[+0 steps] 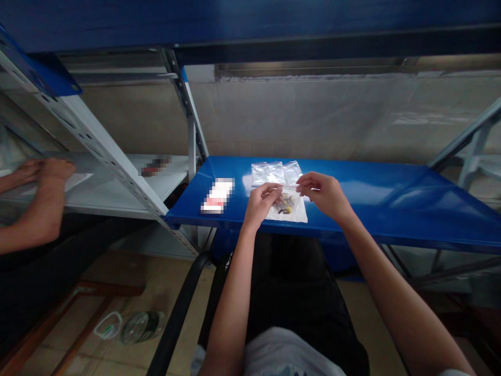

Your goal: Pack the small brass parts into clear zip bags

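Note:
A clear zip bag (298, 214) lies on the blue shelf (376, 209) in front of me. Inside it are several small pieces (286, 202), brown, yellow and dark; their kind is too small to tell. My left hand (259, 204) pinches the left end of the bag's top edge, where a thin reddish line runs. At the right end of that edge, the fingers of my right hand (324, 194) are closed in a pinch. Just behind, flat clear zip bags (275, 171) lie side by side, partly overlapping.
Left of the bags lies a blurred white and red rectangle (218, 196). A metal post (105, 141) separates the neighbouring grey shelf (164, 183), where another person's hands (52, 169) rest. A blue shelf (274, 26) hangs overhead. A large clear bottle (141, 327) is on the floor.

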Motion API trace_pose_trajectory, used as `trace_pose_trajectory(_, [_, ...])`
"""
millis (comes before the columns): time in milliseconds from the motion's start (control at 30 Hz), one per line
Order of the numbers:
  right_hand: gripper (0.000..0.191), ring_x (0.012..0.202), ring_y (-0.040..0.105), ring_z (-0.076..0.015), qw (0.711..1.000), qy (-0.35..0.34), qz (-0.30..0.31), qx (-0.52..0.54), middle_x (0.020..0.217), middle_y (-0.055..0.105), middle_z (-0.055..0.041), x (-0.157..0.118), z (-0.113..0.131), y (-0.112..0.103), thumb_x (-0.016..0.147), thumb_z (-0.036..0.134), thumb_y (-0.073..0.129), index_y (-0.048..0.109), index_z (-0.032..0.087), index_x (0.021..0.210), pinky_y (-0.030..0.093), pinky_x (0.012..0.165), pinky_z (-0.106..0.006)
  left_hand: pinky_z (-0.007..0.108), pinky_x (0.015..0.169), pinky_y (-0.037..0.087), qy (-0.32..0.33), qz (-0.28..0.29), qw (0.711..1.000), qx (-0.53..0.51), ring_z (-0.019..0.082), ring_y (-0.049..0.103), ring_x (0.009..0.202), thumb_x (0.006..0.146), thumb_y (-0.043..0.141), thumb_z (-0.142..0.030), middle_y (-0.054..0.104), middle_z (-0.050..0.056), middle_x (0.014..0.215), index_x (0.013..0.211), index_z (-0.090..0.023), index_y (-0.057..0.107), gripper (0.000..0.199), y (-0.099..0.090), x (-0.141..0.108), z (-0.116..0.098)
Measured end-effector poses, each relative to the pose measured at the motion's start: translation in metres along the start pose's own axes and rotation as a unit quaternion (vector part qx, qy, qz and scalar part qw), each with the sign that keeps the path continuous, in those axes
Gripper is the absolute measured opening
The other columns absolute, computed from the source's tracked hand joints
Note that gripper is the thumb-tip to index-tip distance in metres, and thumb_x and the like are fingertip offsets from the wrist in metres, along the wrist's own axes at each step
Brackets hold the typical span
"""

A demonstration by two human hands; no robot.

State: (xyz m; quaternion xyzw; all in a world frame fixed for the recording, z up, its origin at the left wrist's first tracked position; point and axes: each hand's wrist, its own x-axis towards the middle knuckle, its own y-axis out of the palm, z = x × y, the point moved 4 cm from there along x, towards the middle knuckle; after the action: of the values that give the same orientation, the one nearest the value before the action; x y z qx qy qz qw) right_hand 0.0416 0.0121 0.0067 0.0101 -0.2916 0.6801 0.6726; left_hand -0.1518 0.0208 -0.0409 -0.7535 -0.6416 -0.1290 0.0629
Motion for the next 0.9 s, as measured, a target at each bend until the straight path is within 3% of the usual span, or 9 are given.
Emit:
trace_pose_trajectory(133, [0.03, 0.068, 0.069, -0.02, 1.0, -0.008, 0.006, 0.008, 0.08, 0.074, -0.0065, 0.0, 0.003, 0.002, 0.078, 0.046, 0.08, 0.068, 0.02, 0.087, 0.05, 0.06, -0.031, 0.028, 0.074, 0.059, 0.011, -0.02, 1.0, 0.006, 0.019, 0.074, 0.078, 0.088, 0.075, -0.051, 0.076, 0.007, 0.083, 0.093, -0.015, 0.072, 0.037, 0.0, 0.0, -0.004])
trace_pose_trajectory(333, [0.045, 0.076, 0.07, -0.0211, 0.994, 0.036, 0.041, 0.097, 0.086, 0.077, -0.0078, -0.004, 0.008, 0.002, 0.075, 0.051, 0.086, 0.072, 0.019, 0.104, 0.05, 0.06, -0.029, 0.028, 0.072, 0.058, 0.042, -0.035, 0.998, 0.017, 0.019, 0.074, 0.076, 0.09, 0.073, -0.052, 0.077, 0.008, 0.086, 0.095, -0.015, 0.071, 0.037, -0.005, -0.003, -0.016])
trace_pose_trajectory(433, [0.047, 0.077, 0.069, -0.0211, 0.991, 0.039, 0.074, 0.101, 0.088, 0.076, -0.0082, -0.007, 0.013, 0.01, 0.073, 0.056, 0.087, 0.074, 0.019, 0.099, 0.054, 0.066, -0.032, 0.028, 0.071, 0.058, 0.065, -0.037, 0.996, 0.04, 0.019, 0.075, 0.077, 0.09, 0.073, -0.052, 0.077, 0.007, 0.085, 0.094, -0.016, 0.071, 0.037, -0.015, -0.005, -0.024])
trace_pose_trajectory(600, [0.037, 0.072, 0.066, -0.0196, 0.993, 0.009, 0.078, 0.091, 0.081, 0.073, -0.0069, -0.006, 0.017, 0.025, 0.08, 0.054, 0.081, 0.075, 0.018, 0.088, 0.052, 0.066, -0.032, 0.027, 0.068, 0.057, 0.09, -0.041, 0.992, 0.083, 0.019, 0.074, 0.075, 0.091, 0.072, -0.051, 0.076, 0.006, 0.082, 0.092, -0.016, 0.071, 0.035, -0.028, -0.009, -0.037])
trace_pose_trajectory(900, [0.02, 0.065, 0.062, -0.0169, 0.999, -0.032, 0.027, 0.001, 0.072, 0.07, -0.0039, -0.004, 0.011, 0.021, 0.085, 0.038, 0.068, 0.068, 0.018, 0.081, 0.049, 0.065, -0.031, 0.025, 0.068, 0.055, 0.096, -0.013, 0.99, 0.099, 0.018, 0.073, 0.077, 0.094, 0.069, -0.049, 0.075, 0.005, 0.085, 0.095, -0.017, 0.071, 0.032, -0.016, -0.009, -0.033])
